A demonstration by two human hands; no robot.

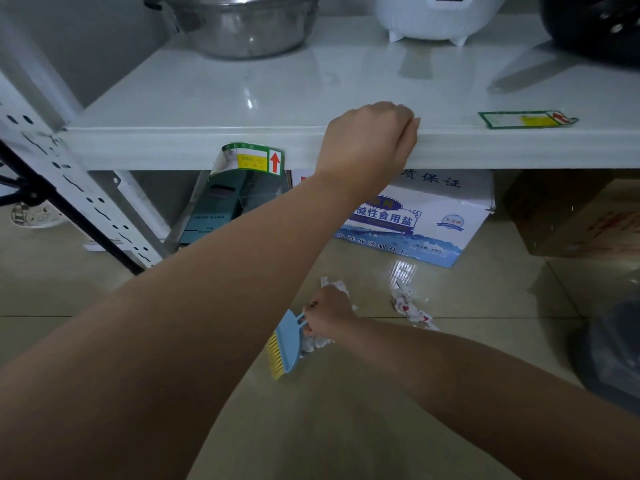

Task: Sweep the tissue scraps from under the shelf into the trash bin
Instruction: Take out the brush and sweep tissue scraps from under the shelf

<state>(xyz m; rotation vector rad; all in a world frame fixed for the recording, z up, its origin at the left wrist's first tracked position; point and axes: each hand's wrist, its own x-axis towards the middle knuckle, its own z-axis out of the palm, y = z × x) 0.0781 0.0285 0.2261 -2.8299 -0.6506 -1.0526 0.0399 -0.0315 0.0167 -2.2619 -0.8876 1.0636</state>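
Left hand [372, 140] clamped on shelf [207, 98] edge; right hand [327, 315] closed around blue brush [285, 344], touching crumpled tissue scraps [317, 342] on floor [346, 410]; another scrap [410, 306] nearby, right.

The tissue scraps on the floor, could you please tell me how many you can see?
3: one tissue scrap lies right of the right hand, one just beyond it, one beside the brush. More may be hidden under the shelf.

Brush [284, 348] handle hidden in right hand [328, 313]; trash bin [613, 355] cut off at right edge.
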